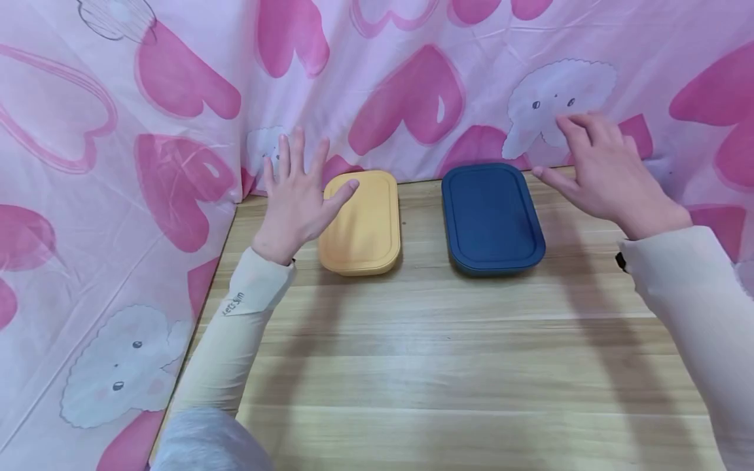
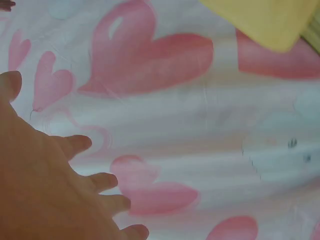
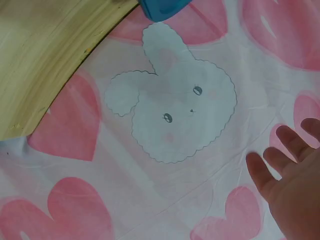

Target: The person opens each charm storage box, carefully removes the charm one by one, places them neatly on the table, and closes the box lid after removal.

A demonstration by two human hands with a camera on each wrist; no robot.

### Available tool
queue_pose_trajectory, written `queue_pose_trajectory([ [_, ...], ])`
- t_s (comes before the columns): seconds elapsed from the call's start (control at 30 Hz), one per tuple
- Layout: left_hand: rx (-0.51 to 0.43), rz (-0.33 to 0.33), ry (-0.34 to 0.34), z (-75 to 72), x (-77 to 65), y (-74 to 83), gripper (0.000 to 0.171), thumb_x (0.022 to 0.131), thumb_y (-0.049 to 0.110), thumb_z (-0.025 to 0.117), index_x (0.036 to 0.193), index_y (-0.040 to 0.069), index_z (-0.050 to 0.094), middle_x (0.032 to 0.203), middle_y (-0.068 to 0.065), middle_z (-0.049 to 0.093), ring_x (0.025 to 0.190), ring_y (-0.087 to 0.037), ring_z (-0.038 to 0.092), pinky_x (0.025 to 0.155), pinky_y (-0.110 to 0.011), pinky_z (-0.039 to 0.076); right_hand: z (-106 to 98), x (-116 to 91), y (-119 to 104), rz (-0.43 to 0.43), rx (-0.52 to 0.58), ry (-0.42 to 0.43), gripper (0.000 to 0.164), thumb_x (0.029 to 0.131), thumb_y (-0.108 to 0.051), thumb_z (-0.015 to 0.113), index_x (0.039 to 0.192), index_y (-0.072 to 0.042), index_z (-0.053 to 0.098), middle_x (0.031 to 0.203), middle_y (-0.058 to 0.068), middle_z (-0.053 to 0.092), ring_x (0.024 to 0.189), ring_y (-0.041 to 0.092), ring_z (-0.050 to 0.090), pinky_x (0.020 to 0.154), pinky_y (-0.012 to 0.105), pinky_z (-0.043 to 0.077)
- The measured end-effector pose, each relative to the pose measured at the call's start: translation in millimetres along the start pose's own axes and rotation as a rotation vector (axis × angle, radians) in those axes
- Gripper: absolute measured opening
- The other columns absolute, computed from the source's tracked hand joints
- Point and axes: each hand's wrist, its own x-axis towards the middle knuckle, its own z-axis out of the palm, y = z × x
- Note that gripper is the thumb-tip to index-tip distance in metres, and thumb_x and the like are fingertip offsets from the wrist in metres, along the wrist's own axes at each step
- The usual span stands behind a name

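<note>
Two lidded rectangular boxes with rounded corners sit side by side at the back of a wooden table: a yellow box (image 1: pixel 377 222) on the left and a dark blue box (image 1: pixel 493 219) on the right. My left hand (image 1: pixel 294 209) is raised with fingers spread, its thumb overlapping the yellow lid in the head view. To the right of the blue box, my right hand (image 1: pixel 612 173) hovers with fingers loosely bent and nothing in them. The left wrist view catches a corner of the yellow box (image 2: pixel 275 25); the right wrist view shows a bit of the blue box (image 3: pixel 162 7).
A pink cloth (image 1: pixel 400 98) with hearts and white animal faces hangs behind the table and along its left side. The wooden tabletop (image 1: pixel 448 366) stretches in front of the boxes, with arm shadows across it.
</note>
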Motion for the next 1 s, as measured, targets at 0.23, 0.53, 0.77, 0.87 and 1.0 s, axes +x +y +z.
queue_pose_trajectory([
  [0.23, -0.169, -0.059, 0.03, 15.3, 0.1, 11.5, 0.076, 0.094, 0.065, 0.036, 0.154, 0.02, 0.021, 0.163, -0.013, 0.0, 0.15, -0.034, -0.007, 0.118, -0.061, 0.003, -0.3, -11.9, 1.9, 0.016, 0.059, 0.02, 0.079, 0.096, -0.042, 0.054, 0.153, -0.003, 0.017, 0.153, 0.027, 0.022, 0.135, 0.049, 0.023, 0.106, 0.069, 0.027],
  [0.53, -0.522, 0.047, 0.136, 55.5, -16.2, 43.1, 0.042, 0.093, 0.023, 0.059, 0.129, 0.002, 0.054, 0.133, -0.019, 0.046, 0.127, -0.034, 0.04, 0.107, -0.048, 0.035, 16.6, -27.9, 5.5, 0.085, 0.151, 0.067, 0.062, 0.096, -0.032, 0.054, 0.144, 0.003, 0.036, 0.135, 0.032, 0.04, 0.115, 0.049, 0.04, 0.094, 0.067, 0.036],
  [0.77, -0.774, 0.038, -0.105, 92.9, -29.8, 86.7, 0.037, 0.095, 0.019, 0.056, 0.128, 0.003, 0.055, 0.124, -0.015, 0.053, 0.113, -0.027, 0.051, 0.096, -0.036, 0.047, 42.3, -47.6, 16.9, 0.095, 0.297, 0.147, 0.05, 0.095, -0.019, 0.057, 0.135, 0.008, 0.043, 0.121, 0.029, 0.049, 0.105, 0.044, 0.049, 0.081, 0.035, 0.05],
  [0.87, -0.909, -0.024, -0.193, 107.7, -33.5, 99.8, 0.035, 0.095, 0.015, 0.055, 0.127, 0.002, 0.055, 0.124, -0.014, 0.057, 0.109, -0.025, 0.057, 0.093, -0.032, 0.05, 51.0, -55.1, 23.2, 0.126, 0.323, 0.155, 0.048, 0.095, -0.021, 0.058, 0.13, 0.009, 0.048, 0.115, 0.028, 0.053, 0.098, 0.043, 0.054, 0.069, 0.007, 0.038],
  [1.0, -1.064, -0.161, -0.271, 127.7, -38.7, 113.1, 0.035, 0.096, 0.014, 0.054, 0.129, 0.003, 0.053, 0.123, -0.012, 0.06, 0.11, -0.024, 0.059, 0.094, -0.032, 0.051, 63.4, -64.2, 30.3, 0.187, 0.363, 0.111, 0.046, 0.096, -0.026, 0.056, 0.125, 0.009, 0.053, 0.112, 0.029, 0.057, 0.094, 0.043, 0.058, 0.063, 0.004, 0.032],
])
